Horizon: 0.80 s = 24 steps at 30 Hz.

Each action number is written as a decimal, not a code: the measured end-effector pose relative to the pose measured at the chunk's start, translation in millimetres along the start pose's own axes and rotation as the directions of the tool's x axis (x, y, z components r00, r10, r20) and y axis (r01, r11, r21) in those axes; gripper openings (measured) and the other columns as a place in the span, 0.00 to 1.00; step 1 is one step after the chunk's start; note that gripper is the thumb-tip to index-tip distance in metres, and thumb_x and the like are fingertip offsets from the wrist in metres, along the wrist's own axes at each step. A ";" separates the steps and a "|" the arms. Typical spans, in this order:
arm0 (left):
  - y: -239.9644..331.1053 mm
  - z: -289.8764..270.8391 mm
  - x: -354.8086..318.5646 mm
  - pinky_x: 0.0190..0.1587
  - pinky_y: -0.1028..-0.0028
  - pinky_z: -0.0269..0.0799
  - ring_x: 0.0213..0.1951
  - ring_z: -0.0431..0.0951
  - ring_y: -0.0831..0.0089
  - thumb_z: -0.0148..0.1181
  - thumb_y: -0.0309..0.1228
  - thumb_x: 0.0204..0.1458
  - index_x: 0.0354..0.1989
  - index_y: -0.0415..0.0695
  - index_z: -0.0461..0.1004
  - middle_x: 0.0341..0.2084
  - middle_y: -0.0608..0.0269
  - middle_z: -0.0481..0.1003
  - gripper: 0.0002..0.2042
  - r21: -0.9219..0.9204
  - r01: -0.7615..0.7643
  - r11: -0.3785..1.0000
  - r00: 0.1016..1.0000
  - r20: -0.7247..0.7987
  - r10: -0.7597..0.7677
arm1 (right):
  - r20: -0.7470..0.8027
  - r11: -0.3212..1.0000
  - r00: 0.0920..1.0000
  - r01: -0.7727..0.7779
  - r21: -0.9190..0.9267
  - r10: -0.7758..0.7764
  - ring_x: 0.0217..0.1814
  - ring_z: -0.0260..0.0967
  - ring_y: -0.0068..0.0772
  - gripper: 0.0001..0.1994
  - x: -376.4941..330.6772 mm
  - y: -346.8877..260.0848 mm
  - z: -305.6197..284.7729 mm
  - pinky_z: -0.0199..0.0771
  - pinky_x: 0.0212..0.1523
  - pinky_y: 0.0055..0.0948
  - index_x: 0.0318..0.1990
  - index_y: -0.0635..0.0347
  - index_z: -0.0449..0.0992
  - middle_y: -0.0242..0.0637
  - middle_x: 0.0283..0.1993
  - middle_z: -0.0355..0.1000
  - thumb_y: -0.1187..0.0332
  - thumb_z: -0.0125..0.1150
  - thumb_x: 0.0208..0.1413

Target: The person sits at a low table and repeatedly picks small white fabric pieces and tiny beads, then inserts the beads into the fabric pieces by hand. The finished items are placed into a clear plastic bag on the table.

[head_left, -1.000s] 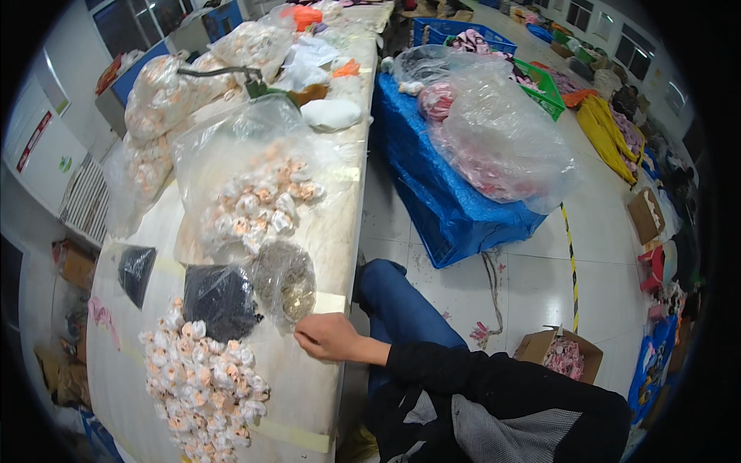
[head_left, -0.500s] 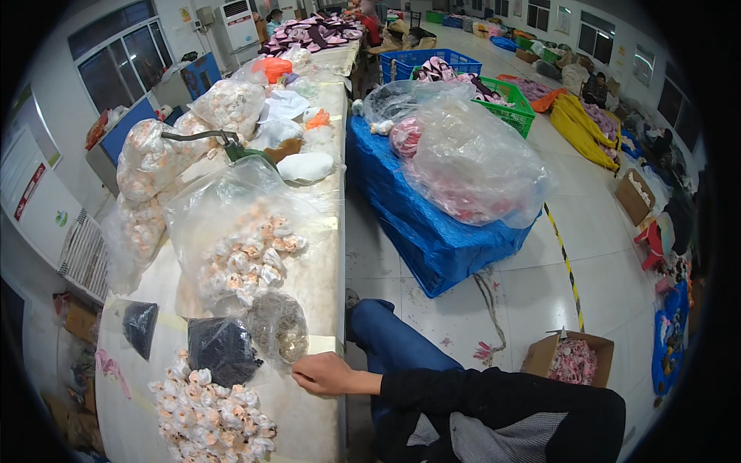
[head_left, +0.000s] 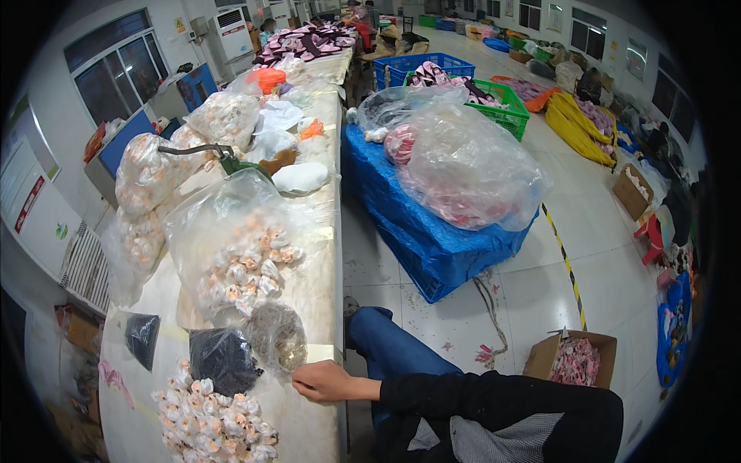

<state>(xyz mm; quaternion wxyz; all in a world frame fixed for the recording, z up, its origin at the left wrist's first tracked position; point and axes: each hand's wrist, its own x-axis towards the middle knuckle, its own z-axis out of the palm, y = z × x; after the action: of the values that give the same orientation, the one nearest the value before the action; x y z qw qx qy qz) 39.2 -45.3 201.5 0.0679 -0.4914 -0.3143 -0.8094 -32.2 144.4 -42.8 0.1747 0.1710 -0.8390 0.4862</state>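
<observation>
My right hand [head_left: 319, 381] rests on the table's right edge, its fingers curled in; whatever they may hold is hidden. Just beyond it lies a clear plastic bag of small brownish pieces [head_left: 276, 337]. Left of that sits a clear bag of black bits [head_left: 222, 361], and a smaller black-filled bag [head_left: 142, 340] lies farther left. A loose heap of small white-and-peach stuffed pieces [head_left: 212, 424] spreads over the near tabletop. More such pieces spill from a large open clear bag [head_left: 216, 212]. My left hand does not show.
Full clear bags [head_left: 147, 177] stand along the table's far left, by a dark metal handle [head_left: 193, 149]. To the right is a blue-covered crate [head_left: 440, 262] under a big plastic bag [head_left: 478, 170]. A cardboard box [head_left: 544, 356] of pink pieces sits on the floor. Green crate [head_left: 505, 116] behind.
The view has shifted slightly. My right hand keeps its place at the table edge, fingers still curled. The bags and the heap look the same.
</observation>
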 end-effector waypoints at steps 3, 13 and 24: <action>-2.4 -0.8 -1.4 0.30 0.71 0.69 0.26 0.73 0.78 0.53 0.24 0.59 0.27 0.50 0.72 0.25 0.74 0.73 0.09 -0.025 0.000 1.000 1.000 -0.009 0.000 | -0.011 0.999 1.000 0.007 0.045 -0.006 0.35 0.75 0.51 0.08 -1.1 0.8 0.0 0.73 0.35 0.46 0.37 0.57 0.76 0.42 0.31 0.72 0.63 0.58 0.66; -7.0 0.1 -0.5 0.32 0.70 0.69 0.28 0.74 0.77 0.51 0.24 0.61 0.30 0.50 0.74 0.26 0.72 0.75 0.09 -0.063 -0.008 0.998 1.000 0.002 0.008 | -0.010 0.999 1.000 0.002 0.048 -0.001 0.37 0.75 0.54 0.09 -0.9 -1.0 -1.4 0.73 0.36 0.49 0.37 0.57 0.74 0.43 0.32 0.73 0.63 0.57 0.66; 3.6 -4.5 -3.9 0.33 0.69 0.70 0.30 0.75 0.75 0.49 0.25 0.62 0.32 0.50 0.77 0.28 0.71 0.76 0.10 -0.191 -0.063 0.980 0.998 -0.004 0.063 | -0.024 0.999 0.999 0.035 0.032 -0.035 0.35 0.75 0.52 0.07 -0.6 2.1 -1.9 0.74 0.35 0.46 0.37 0.58 0.75 0.42 0.32 0.73 0.65 0.59 0.65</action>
<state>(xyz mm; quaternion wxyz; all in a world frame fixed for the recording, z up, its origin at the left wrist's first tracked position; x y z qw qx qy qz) 39.3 -51.5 198.4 0.0457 -0.5061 -0.2197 -0.8328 -32.4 147.1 -43.8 0.1901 0.1829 -0.8258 0.4984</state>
